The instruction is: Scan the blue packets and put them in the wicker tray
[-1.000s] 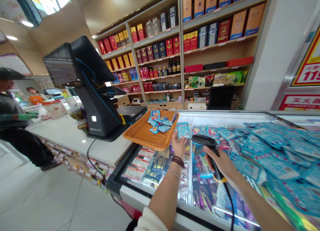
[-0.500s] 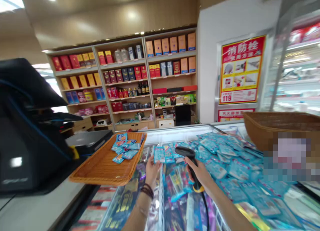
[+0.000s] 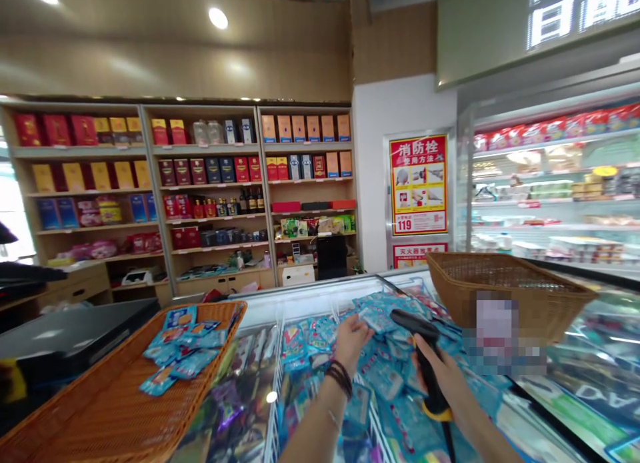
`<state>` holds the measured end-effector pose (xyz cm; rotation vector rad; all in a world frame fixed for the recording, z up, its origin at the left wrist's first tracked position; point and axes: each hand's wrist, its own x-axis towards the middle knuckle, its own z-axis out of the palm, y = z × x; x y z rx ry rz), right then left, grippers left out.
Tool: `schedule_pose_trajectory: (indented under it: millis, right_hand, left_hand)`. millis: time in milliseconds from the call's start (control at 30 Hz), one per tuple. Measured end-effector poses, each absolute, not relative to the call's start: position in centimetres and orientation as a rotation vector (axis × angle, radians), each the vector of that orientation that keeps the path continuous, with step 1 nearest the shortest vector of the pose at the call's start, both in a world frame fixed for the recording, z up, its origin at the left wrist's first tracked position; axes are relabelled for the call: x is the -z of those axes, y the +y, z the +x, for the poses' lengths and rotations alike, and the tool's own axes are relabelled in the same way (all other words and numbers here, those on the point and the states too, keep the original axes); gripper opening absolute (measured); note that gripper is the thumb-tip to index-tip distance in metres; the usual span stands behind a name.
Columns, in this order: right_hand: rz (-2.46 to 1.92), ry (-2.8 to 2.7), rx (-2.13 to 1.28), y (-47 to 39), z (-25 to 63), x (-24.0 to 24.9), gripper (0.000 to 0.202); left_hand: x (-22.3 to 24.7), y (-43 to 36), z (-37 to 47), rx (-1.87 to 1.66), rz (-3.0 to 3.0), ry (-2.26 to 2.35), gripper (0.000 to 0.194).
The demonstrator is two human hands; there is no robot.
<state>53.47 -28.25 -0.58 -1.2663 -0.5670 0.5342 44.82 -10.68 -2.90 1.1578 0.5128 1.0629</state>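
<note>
While held in the right hand — black scanner, nose leftward, handle slanting down-right; left hand, grip unclear.

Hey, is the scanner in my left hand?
No, the black scanner is gripped in your right hand.

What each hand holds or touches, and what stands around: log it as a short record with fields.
Left hand: at the pile of blue packets; whether it grips one is unclear
Left wrist: dark beaded bracelet
Right hand: holds a black handheld scanner with a yellow band and a cable
Orange wicker basket: at picture left, blue sachets inside
Brown basket: at picture right, its label pixelated
Background: shelves of boxes and bottles; red-and-yellow poster
</note>
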Motion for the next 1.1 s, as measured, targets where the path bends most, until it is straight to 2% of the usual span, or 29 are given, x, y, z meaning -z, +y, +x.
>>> schedule_pose_trajectory:
  millis: [100, 233, 400, 533, 667, 867, 1100]
  right_hand:
    - [-1.257, -0.572, -0.539, -28.7, 53.4, 0.5, 0.053]
    - [-1.243, -0.584, -0.543, -27.9, 52.0, 0.8, 0.054]
    - [-1.175, -0.65, -0.636, -24.7, 47.7, 0.8, 0.057]
    - [-1.163, -0.764, -0.756, -21.5, 42.6, 0.2, 0.058]
    - [-1.146, -0.859, -0.907, -18.7, 37.2, 0.1, 0.055]
    - [-1.112, -0.895, -1.049, -15.9, 32.4, 2.1, 0.052]
    - [-1.208, -0.895, -1.06, -16.0, 32.3, 3.8, 0.053]
  left_hand:
    - [1.9, -10.8, 45.6, -1.022, 1.194, 0.529, 0.031]
    - [1.7, -9.5, 41.9, -1.138, 1.437, 0.575, 0.033]
    - [1.2, -6.2, 31.5, -1.203, 1.646, 0.728, 0.032]
    - [0.2, -3.7, 21.7, -1.318, 1.706, 0.966, 0.023]
    - [-0.2, -2.4, 13.2, -1.323, 1.733, 1.228, 0.024]
    - [-0.4, -0.8, 5.1, -1.171, 1.817, 1.687, 0.029]
    - [-0.1, 1.9, 3.1, -0.813, 1.893, 1.955, 0.031]
